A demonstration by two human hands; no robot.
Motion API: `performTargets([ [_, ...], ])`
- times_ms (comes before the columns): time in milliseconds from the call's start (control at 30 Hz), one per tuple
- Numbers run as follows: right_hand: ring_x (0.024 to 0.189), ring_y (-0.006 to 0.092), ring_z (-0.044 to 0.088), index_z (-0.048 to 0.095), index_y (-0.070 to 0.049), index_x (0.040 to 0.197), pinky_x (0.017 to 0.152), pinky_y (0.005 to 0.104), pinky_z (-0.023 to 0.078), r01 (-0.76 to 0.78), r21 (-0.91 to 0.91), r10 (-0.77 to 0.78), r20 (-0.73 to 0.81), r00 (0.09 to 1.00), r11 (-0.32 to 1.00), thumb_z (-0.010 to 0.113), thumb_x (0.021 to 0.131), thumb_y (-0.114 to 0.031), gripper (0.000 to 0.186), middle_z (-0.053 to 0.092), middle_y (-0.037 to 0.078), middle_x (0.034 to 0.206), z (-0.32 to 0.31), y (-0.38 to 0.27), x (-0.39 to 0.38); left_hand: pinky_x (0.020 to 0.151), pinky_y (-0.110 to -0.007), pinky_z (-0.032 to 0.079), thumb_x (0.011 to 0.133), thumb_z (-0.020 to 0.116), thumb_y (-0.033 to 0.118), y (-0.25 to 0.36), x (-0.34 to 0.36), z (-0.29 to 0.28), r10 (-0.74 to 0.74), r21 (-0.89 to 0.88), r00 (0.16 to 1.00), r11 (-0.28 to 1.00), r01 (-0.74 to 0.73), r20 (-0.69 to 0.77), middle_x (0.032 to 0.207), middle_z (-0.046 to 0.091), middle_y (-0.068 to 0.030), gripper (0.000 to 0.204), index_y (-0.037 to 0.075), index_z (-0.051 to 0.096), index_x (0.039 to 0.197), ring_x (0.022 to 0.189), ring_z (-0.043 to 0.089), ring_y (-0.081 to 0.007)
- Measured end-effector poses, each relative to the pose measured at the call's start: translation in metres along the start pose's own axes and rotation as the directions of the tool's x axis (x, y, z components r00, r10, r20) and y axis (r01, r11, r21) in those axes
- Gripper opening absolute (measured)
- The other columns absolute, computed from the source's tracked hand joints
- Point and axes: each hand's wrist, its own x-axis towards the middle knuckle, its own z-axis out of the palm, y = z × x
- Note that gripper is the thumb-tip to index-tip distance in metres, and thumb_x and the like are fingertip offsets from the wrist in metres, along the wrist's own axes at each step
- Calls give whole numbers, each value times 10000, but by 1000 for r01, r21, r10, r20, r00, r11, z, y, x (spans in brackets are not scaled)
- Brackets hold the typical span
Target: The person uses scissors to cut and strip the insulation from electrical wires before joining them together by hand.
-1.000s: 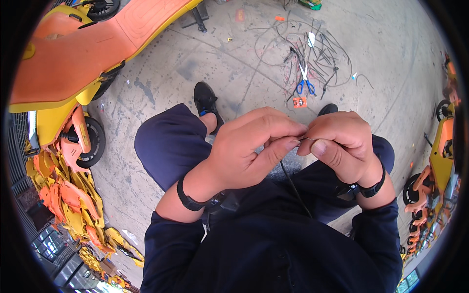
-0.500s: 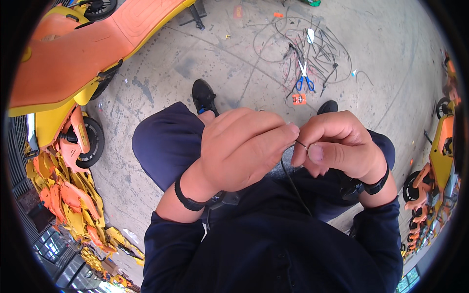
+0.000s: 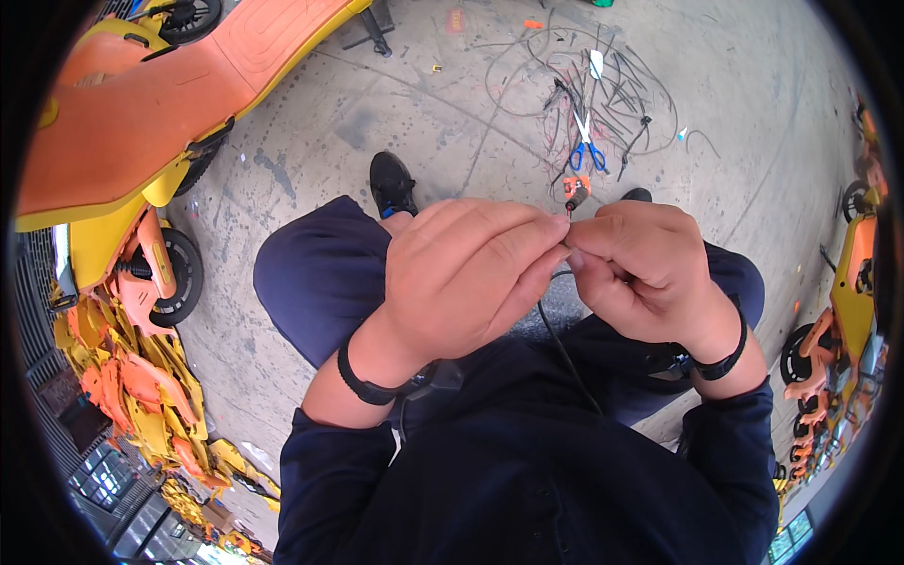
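Note:
My left hand [image 3: 471, 273] and my right hand [image 3: 645, 268] meet in front of my lap, fingertips pinched together on a thin black cable [image 3: 556, 334]. Past the fingertips sticks out a small dark connector [image 3: 576, 199], with a bit of thin wire showing at its base. From the hands the cable curves down over my lap towards my dark shirt. My fingers hide the exact spot being pinched. On the floor beyond lie blue-handled scissors [image 3: 587, 151] with the blades pointing away, and a small orange card [image 3: 575, 185] partly behind the connector.
A tangle of cut cables and wires [image 3: 621, 94] is spread on the concrete floor, a white tag [image 3: 596, 64] on it. To the left stands an orange and yellow scooter [image 3: 151, 132], with a heap of body panels [image 3: 141, 386] nearer. More scooters [image 3: 847, 292] line the right side.
My right hand has turned over, knuckles now up, and its fingertips have closed in against the left ones. The dark connector now shows beyond the fingers.

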Motion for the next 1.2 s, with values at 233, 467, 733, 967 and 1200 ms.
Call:
performTargets([
  [233,507,236,538,607,-17,806,451,312,431,44,-111,-49,-50,998,993,618,696,42,125,536,69,617,4,2,-2,571,-282,493,691,715,2,4,-1,7,34,154,999,988,-27,-42,808,672,-63,242,48,669,924,641,628,-212],
  [467,503,244,537,601,-21,780,453,316,427,1,-56,0,13,1000,998,612,695,47,109,534,75,610,2,-1,-2,547,-274,490,679,711,-5,5,-2,9,17,153,998,988,-7,-67,741,650,-53,184,56,656,843,603,617,-208],
  [733,509,229,563,633,-13,820,481,296,448,-25,110,19,52,998,994,598,693,68,154,608,84,654,-4,-3,-1,558,-268,487,728,676,7,4,-4,1,-109,-84,993,991,106,-36,729,648,-83,133,36,642,854,614,616,-214],
  [967,525,238,568,627,-18,806,482,295,450,-12,55,9,56,998,998,596,690,63,146,595,85,641,-6,-3,0,575,-294,498,695,683,48,0,1,4,-46,-114,999,992,48,21,783,628,-82,161,34,613,840,673,625,-241],
  [1200,532,249,552,605,-21,774,472,306,440,32,-48,-29,64,998,998,604,671,42,121,564,83,630,-3,3,-1,572,-303,491,719,633,25,0,-3,7,-19,-6,995,1000,20,99,806,625,-96,131,20,616,849,653,603,-262],
])
